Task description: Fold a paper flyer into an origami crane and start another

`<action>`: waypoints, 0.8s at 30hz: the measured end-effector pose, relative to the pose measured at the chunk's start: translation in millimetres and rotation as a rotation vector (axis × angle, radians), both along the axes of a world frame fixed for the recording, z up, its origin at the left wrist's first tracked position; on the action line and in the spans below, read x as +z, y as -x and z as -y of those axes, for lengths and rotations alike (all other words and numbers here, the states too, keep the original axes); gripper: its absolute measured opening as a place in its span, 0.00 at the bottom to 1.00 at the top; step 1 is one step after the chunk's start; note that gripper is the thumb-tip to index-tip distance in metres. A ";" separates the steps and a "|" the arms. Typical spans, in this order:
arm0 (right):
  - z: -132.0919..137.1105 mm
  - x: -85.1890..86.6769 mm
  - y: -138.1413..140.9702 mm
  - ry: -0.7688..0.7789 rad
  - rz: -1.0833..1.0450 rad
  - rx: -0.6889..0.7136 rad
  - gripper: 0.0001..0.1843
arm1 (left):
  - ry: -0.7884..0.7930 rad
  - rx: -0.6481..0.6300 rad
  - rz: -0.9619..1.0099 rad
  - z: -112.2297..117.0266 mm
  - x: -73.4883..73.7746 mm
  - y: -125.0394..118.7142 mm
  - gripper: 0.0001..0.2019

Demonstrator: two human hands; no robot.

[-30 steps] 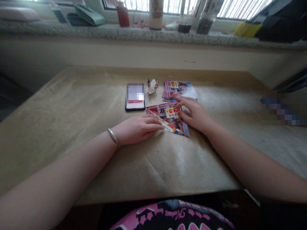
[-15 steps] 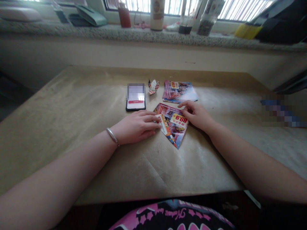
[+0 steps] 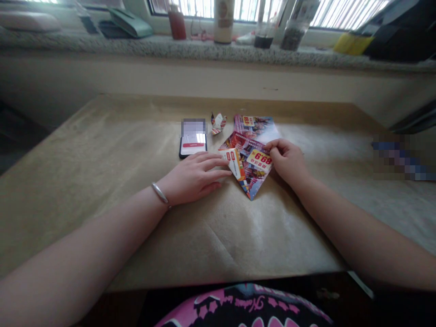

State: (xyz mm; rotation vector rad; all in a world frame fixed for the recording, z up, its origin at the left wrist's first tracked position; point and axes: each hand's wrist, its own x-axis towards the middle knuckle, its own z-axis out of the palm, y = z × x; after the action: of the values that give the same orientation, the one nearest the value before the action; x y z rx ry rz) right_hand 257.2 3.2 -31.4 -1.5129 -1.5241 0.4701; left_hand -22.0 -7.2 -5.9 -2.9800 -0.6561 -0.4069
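Note:
A colourful printed paper sheet [image 3: 254, 175], with a flap folded over on its left side, lies tilted in front of me and comes to a point at the bottom. My right hand [image 3: 288, 159] pinches its right edge between thumb and fingers. Palm down, my left hand [image 3: 197, 177] has its fingers spread at the sheet's left edge, the tips beside the folded flap. The sheet's upper part overlaps a stack of similar printed sheets [image 3: 260, 127] behind it. To the left of that stack sits a small folded-paper piece [image 3: 218, 123].
A phone [image 3: 193, 144] with a lit screen lies just beyond my left hand. Bottles, including a red one [image 3: 176, 22], stand on the stone windowsill [image 3: 204, 51] behind the table [image 3: 85, 190]. A blurred-out item [image 3: 402, 159] is at the far right.
The printed sheet has lifted and shifted away from me, now covering part of the stack. My right hand has closed on its edge; my left fingers have slid off its flap.

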 end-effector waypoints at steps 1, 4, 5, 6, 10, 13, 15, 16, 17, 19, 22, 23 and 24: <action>0.3 0.8 0.2 0.008 -0.005 -0.002 0.12 | -0.004 0.002 0.000 0.3 0.0 0.1 0.17; 1.4 2.7 0.6 0.036 0.003 0.005 0.16 | -0.021 0.001 0.008 0.7 -1.0 0.8 0.17; 1.9 3.3 0.7 0.044 0.017 0.015 0.17 | -0.027 0.002 0.010 0.8 -1.4 1.0 0.17; 2.6 4.0 0.9 0.048 0.037 0.032 0.18 | -0.034 0.005 0.013 0.8 -1.7 1.2 0.17; 7.2 6.9 1.6 0.014 0.219 0.169 0.18 | -0.031 0.023 0.008 0.4 -2.8 1.2 0.17; 12.2 8.6 1.5 -0.030 0.411 0.274 0.19 | 0.002 0.050 -0.003 -0.7 -4.8 1.4 0.19; 15.1 9.1 0.9 -0.061 0.514 0.325 0.20 | 0.026 0.070 -0.015 -1.5 -6.9 1.7 0.20; 16.2 9.1 0.5 -0.074 0.559 0.344 0.20 | 0.037 0.078 -0.022 -1.8 -7.9 1.8 0.20; 16.8 9.1 0.0 -0.084 0.600 0.357 0.21 | 0.047 0.084 -0.030 -2.1 -8.7 1.8 0.21; 17.0 9.1 -1.4 -0.094 0.680 0.371 0.22 | 0.066 0.090 -0.046 -2.4 -9.7 1.6 0.22; 15.6 10.6 -3.8 -0.138 0.818 0.407 0.22 | 0.088 0.089 -0.059 -2.6 -10.2 1.2 0.22; 15.1 11.7 -4.6 -0.166 0.866 0.428 0.21 | 0.093 0.087 -0.061 -2.7 -10.4 1.2 0.22; 14.7 13.0 -5.3 -0.198 0.914 0.450 0.19 | 0.096 0.085 -0.060 -2.8 -10.6 1.4 0.22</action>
State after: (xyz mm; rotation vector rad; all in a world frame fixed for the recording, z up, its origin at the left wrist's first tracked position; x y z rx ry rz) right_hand 262.5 -11.5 -18.4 -1.2691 -2.5533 -0.1824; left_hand -23.4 -4.3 -16.5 -3.0267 -0.8150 -0.2874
